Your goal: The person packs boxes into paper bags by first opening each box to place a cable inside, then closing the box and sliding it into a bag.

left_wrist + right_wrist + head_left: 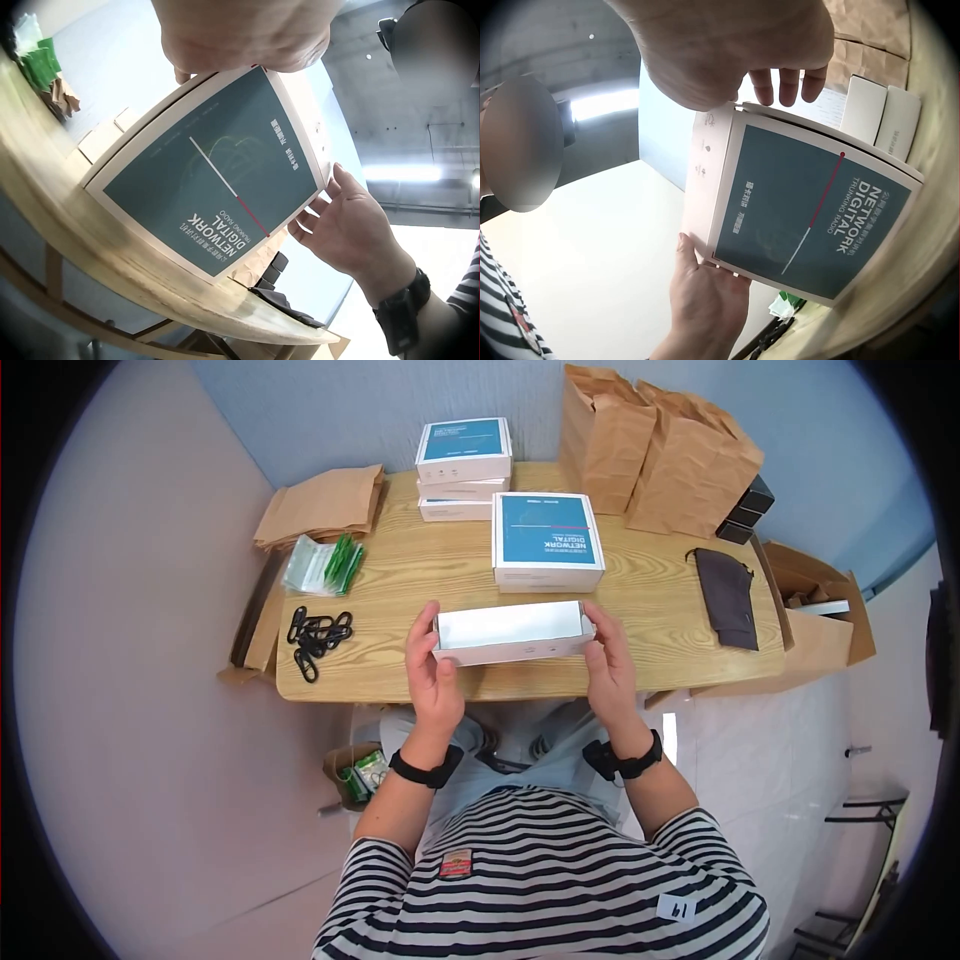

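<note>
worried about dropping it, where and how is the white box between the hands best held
I'd grip the white box by its left and right ends, coming in from both sides at once, palms facing. Its printed face looks too broad for one hand to span comfortably, and those ends face outward, where the left hand and right hand sit.

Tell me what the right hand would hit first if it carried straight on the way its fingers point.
Past the held box, the right hand would likely meet the nearest blue-topped box on the table; depth is unclear, so it might pass above.
</note>
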Demonstrator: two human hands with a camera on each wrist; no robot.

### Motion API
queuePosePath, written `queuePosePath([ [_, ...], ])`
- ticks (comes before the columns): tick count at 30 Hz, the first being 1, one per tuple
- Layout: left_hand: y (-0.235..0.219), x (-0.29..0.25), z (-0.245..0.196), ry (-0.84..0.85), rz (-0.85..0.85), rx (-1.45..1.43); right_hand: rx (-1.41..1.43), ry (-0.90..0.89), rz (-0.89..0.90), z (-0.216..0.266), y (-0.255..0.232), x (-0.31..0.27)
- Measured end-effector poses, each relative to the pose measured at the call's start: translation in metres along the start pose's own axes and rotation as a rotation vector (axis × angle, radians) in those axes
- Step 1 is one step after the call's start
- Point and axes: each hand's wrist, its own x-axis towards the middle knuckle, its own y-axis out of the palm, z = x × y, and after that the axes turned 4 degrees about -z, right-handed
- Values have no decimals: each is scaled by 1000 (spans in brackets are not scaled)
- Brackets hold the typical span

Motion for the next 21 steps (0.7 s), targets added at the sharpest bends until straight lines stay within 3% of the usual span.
queuePosePath([
  [8, -5, 1, -3, -35, 18, 27, 128, 62, -2, -7, 5, 7],
  [10, 0, 2, -7, -117, -47, -68, 149, 72, -1, -6, 6, 7],
  [16, -2, -2, -11, -302, -34, -104, 215, 106, -16, -15, 7, 6],
  [21, 0, -4, -10, -348, -59, -109, 236, 146, -28, -19, 10, 5],
])
